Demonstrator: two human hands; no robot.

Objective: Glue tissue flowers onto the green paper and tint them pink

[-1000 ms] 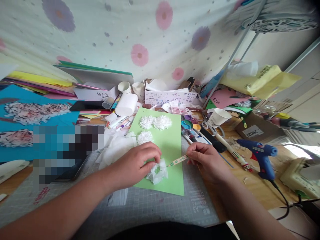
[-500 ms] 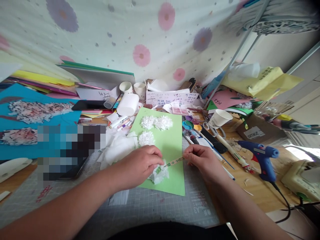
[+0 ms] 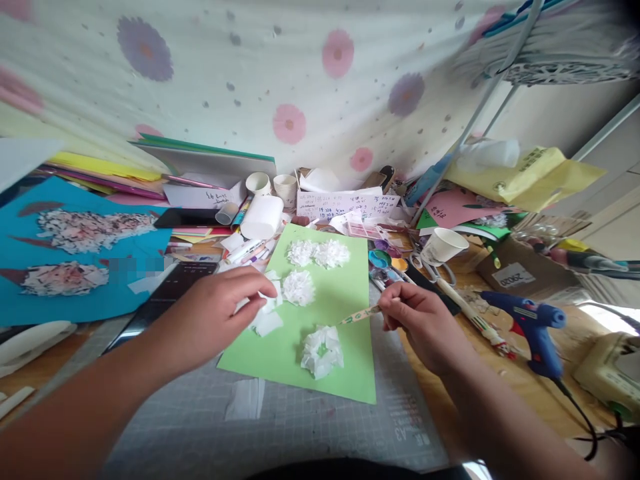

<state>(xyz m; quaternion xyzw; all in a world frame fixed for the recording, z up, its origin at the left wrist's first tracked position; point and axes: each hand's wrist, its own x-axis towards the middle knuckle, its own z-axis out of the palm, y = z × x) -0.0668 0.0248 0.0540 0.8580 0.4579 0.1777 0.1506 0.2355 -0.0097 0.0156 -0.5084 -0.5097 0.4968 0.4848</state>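
On a light green sheet (image 3: 345, 287) lie several crumpled white paper flowers. Two touch at the top, a third white flower (image 3: 299, 288) lies below them, and a ring-shaped one (image 3: 323, 351) with a green centre lies near the bottom. My right hand (image 3: 417, 323) pinches patterned tweezers (image 3: 361, 315) whose thin tip points left, just above the ring and apart from it. Over the sheet's left edge, my left hand (image 3: 225, 313) has thumb and forefinger slightly apart beside loose white tissue pieces (image 3: 270, 322). The hand hides part of the tissue.
A blue glue gun (image 3: 535, 327) lies at the right with its cord. Paint pots (image 3: 380, 259), a paper cup (image 3: 444, 245) and pens stand behind the sheet. At left are a blue sheet (image 3: 125, 300) with shredded-paper shapes and a dark phone (image 3: 150, 307). A grey cutting mat (image 3: 310, 427) lies underneath.
My left hand has left the ring-shaped flower and moved left to the tissue pieces. The tweezers have lifted away from the ring, still in my right hand. The view has shifted slightly.
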